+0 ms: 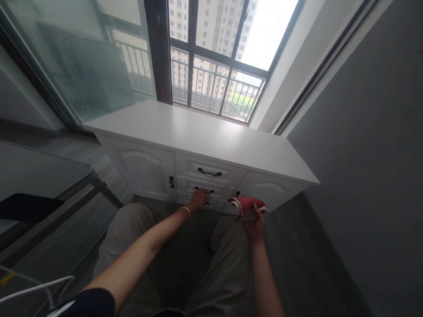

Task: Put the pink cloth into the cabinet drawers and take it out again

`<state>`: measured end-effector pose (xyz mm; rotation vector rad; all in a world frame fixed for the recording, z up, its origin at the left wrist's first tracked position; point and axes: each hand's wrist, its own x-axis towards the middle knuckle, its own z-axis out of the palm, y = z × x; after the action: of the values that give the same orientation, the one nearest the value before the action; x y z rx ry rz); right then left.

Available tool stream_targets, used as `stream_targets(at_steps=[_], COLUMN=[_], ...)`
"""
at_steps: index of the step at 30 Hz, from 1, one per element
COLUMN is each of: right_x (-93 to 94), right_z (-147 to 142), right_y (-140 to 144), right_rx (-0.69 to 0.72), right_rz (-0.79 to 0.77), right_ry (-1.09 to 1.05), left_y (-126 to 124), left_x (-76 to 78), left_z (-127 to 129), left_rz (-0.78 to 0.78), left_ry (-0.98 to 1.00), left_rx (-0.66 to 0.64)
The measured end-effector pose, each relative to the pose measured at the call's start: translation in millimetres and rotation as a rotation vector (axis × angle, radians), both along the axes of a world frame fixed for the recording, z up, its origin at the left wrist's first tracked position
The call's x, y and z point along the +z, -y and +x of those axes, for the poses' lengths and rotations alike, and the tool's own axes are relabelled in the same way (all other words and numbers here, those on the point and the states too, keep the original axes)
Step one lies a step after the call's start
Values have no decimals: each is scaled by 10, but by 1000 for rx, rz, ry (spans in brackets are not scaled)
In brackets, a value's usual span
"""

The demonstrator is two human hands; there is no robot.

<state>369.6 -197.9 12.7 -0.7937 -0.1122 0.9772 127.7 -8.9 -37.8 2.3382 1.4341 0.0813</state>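
Nearest the camera, both forearms reach forward over the person's knees in pale trousers. The left hand [197, 199], with a white bracelet [183, 210] at the wrist, rests on the dark handle [204, 190] of the middle drawer [205, 188]; its fingers curl over the handle, though how tightly they close on it cannot be told. The handle's long axis runs left to right across the drawer front.

To the right and slightly nearer, the right hand [254, 224] holds a red cloth [246, 205], fingers clamped on its lower edge. The cloth is bunched, its long axis roughly left to right, its free end towards the cabinet, in front of the right-hand door [269, 189] and close to it.

Beyond stands the white cabinet [198, 132]: a top drawer [208, 169] with its own dark handle, level and likewise running left to right, and a left door [142, 169] with a small dark knob [171, 182]. Farther off, a window [214, 66] with railing looks onto tall buildings; a grey wall [363, 154] closes the right side.
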Motion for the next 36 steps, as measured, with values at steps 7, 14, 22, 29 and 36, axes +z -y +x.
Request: stream_targets(at_steps=[7, 14, 22, 29, 36], right_x=[-26, -4, 80, 55, 28], right_z=[-39, -1, 45, 134, 172], right_y=[-36, -65, 29, 116, 123], right_rx=[30, 59, 45, 28, -31], right_rz=[-19, -48, -90, -114, -201], right_ry=[-25, -32, 47, 114, 54], left_y=[52, -176, 103, 1010, 1827], left_x=[-315, -330, -491, -718, -814], left_z=[127, 177, 31, -300, -625], left_rz=[7, -39, -64, -85, -187], left_ry=[-54, -103, -42, -18, -47], left_rx=[-24, -69, -71, -46, -40])
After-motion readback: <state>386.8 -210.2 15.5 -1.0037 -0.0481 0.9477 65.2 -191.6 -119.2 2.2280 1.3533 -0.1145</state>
